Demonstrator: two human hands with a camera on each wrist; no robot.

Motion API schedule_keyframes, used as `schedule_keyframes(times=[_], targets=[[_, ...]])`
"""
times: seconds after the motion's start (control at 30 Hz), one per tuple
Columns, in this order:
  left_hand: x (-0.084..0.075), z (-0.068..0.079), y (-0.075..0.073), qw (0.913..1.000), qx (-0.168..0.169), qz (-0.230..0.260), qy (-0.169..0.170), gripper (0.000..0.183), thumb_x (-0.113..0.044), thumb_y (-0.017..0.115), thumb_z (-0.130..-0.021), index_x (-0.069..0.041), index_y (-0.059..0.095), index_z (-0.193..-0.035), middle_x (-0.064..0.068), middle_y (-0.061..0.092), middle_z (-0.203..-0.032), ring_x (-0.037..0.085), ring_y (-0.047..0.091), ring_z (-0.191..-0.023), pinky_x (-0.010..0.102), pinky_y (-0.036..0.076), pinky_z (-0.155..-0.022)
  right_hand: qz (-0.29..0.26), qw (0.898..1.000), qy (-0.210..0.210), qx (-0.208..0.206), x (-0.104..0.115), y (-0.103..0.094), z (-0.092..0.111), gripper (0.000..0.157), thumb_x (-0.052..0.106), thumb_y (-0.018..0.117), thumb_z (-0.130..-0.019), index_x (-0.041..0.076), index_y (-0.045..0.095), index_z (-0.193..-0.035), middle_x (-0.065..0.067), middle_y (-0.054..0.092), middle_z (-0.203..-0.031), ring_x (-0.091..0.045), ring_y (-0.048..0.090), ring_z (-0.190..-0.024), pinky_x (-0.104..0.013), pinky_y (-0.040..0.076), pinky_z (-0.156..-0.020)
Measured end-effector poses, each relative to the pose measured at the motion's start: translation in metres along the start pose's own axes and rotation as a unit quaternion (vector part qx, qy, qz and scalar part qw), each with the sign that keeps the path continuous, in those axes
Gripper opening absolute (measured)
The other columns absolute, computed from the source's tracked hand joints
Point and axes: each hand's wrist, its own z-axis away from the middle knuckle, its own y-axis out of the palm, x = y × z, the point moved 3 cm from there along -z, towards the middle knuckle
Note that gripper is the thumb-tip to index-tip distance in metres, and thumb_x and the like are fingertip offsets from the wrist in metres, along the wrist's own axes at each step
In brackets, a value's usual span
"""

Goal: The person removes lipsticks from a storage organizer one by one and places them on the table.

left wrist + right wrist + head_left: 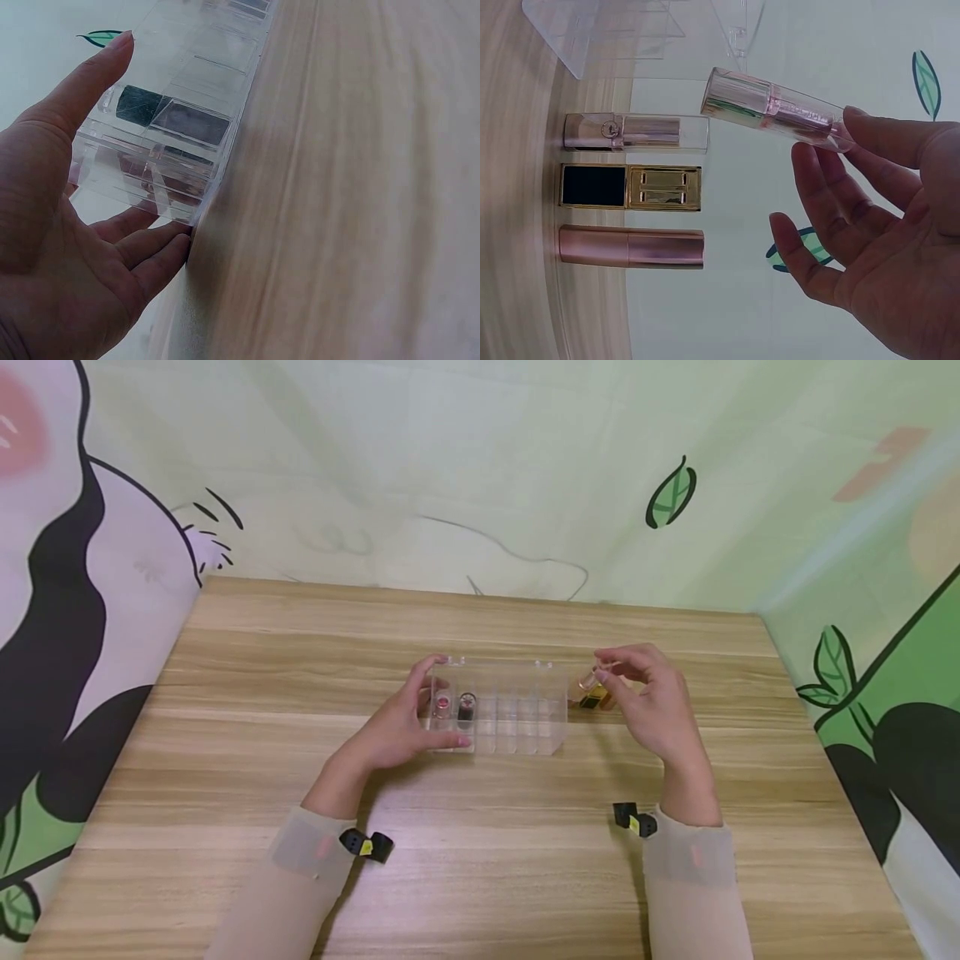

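My left hand (393, 727) grips the left end of a clear plastic lipstick organizer (528, 727), thumb along the front wall and fingers round the far side. Two tubes stand in its left compartments, one with a red top (442, 703) and a dark one (467, 706). In the right wrist view my right hand (885, 217) pinches one end of a clear, pinkish lipstick tube (780, 111) between thumb and fingertips. That tube is tilted and raised off the table, to the right of the organizer.
Below the held tube three lipsticks stand upright in a row: a clear one (652, 132), a gold and black one (667, 187) and a rose-gold one (630, 247). The wooden table (487, 860) meets a printed cloth backdrop (450, 468) behind.
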Motion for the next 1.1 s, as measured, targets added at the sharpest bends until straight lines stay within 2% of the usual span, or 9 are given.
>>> schedule_keyframes(times=[0.23, 0.5, 0.63, 0.9, 1.1], targets=[[0.0005, -0.0006, 0.0004, 1.0, -0.001, -0.003, 0.002, 0.114, -0.052, 0.093, -0.071, -0.05, 0.015, -0.156, 0.01, 0.05, -0.152, 0.038, 0.042, -0.149, 0.061, 0.032, -0.122, 0.002, 1.0, -0.005, 0.01, 0.0, 0.0007, 0.0, 0.024, 0.005, 0.07, -0.098, 0.003, 0.074, -0.121, -0.013, 0.068, -0.116, -0.019, 0.065, -0.102, -0.009, 0.051, -0.074], [0.0013, -0.0003, 0.0, 1.0, -0.002, -0.007, 0.002, 0.113, -0.053, 0.093, -0.071, -0.053, 0.015, -0.153, 0.009, 0.051, -0.151, 0.037, 0.043, -0.149, 0.061, 0.032, -0.122, 0.01, 1.0, -0.005, 0.021, -0.0034, 0.0026, -0.0008, 0.024, 0.004, 0.071, -0.097, 0.002, 0.074, -0.121, -0.014, 0.068, -0.115, -0.023, 0.067, -0.103, -0.011, 0.05, -0.069], [0.0008, 0.0002, 0.0, 1.0, -0.002, -0.008, 0.0, 0.113, -0.053, 0.093, -0.071, -0.053, 0.016, -0.154, 0.009, 0.051, -0.152, 0.037, 0.043, -0.149, 0.062, 0.032, -0.122, 0.012, 1.0, -0.003, 0.029, -0.0037, 0.0032, -0.0003, 0.024, 0.004, 0.07, -0.097, 0.001, 0.073, -0.121, -0.014, 0.068, -0.115, -0.025, 0.067, -0.103, -0.012, 0.05, -0.07], [0.0, 0.0003, -0.0002, 0.9999, -0.004, -0.009, -0.004, 0.114, -0.053, 0.093, -0.071, -0.053, 0.016, -0.154, 0.008, 0.051, -0.152, 0.036, 0.043, -0.149, 0.062, 0.032, -0.122, 0.037, 0.998, 0.016, 0.048, -0.0047, 0.003, -0.0007, 0.023, 0.007, 0.072, -0.097, 0.003, 0.074, -0.12, -0.011, 0.068, -0.117, -0.017, 0.064, -0.1, -0.017, 0.049, -0.073], [-0.0017, 0.0011, -0.0001, 1.0, 0.0, -0.001, -0.006, 0.116, -0.052, 0.094, -0.07, -0.05, 0.016, -0.156, 0.008, 0.05, -0.152, 0.037, 0.043, -0.149, 0.062, 0.031, -0.123, 0.047, 0.997, 0.012, 0.059, -0.0051, 0.0027, 0.0, 0.022, 0.009, 0.071, -0.098, 0.004, 0.074, -0.119, -0.011, 0.068, -0.119, -0.022, 0.066, -0.102, -0.031, 0.051, -0.082]])
